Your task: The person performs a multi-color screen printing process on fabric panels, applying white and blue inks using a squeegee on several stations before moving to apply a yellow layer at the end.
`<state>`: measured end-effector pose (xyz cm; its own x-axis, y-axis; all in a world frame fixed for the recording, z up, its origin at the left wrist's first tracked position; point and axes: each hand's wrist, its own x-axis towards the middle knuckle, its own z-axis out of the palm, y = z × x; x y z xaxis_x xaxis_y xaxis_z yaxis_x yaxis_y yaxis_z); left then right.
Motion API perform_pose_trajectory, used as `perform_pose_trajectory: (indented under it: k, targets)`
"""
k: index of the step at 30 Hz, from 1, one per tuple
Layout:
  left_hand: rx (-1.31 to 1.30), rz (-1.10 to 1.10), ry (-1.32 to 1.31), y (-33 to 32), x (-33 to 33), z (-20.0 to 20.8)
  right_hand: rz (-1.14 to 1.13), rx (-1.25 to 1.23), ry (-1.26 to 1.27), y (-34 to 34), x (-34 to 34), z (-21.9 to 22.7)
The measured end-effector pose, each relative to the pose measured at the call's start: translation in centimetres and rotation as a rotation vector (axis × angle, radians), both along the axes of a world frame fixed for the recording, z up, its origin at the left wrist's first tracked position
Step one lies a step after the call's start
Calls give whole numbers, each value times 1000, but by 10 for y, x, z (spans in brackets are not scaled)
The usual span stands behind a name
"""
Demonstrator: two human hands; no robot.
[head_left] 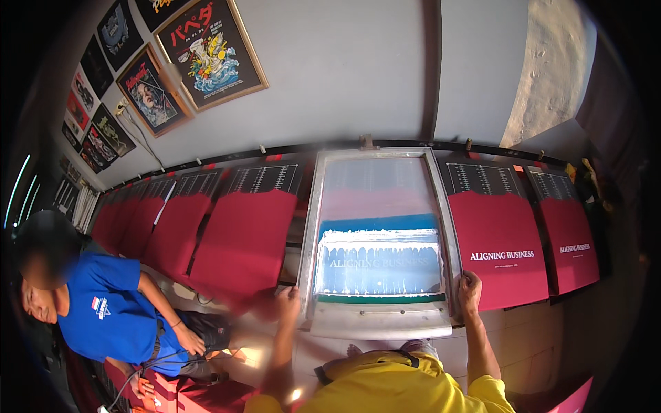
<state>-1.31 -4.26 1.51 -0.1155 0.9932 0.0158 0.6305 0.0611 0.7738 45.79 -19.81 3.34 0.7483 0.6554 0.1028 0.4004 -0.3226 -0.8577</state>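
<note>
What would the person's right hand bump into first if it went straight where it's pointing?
Probably the side of the metal screen frame; the right hand is right by its edge, though depth is unclear.

We counted one screen frame point(381, 321) and took it as our landmark. To its right we logged two lettered maroon cloths point(499, 224); to its left, at least four plain maroon cloths point(242, 237), the farthest overlapping too much for an exact tally. At its sides we recorded one left hand point(288, 301) and one right hand point(470, 292). Left of it we noted one co-worker point(113, 303); above and left, two framed posters point(212, 58).
</note>
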Motion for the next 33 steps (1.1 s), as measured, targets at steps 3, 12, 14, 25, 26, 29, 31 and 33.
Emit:
perform_pose_trajectory:
  k: [3,12,14,25,26,29,31,33]
  targets:
    - [129,-32,110,10,-10,-15,-14,-9,-24,1,0,-8]
    - [-60,-45,41,25,-12,-14,-30,13,-24,-4,-9,-11]
    - [-96,-38,59,27,-9,-12,-51,-1,-52,-4,-8,-13]
    - [-129,-146,37,24,-18,6,-106,116,12,-1,-17,-29]
    - [-72,-144,8,24,-14,8,-111,107,-39,1,-14,-37]
    - [-152,-187,82,23,-9,22,-119,58,-98,-1,-12,-45]
    - [-230,-182,122,22,-13,24,-107,12,-59,4,-20,-29]
    - [-252,-141,93,21,-15,18,-92,-40,6,8,-32,-2]
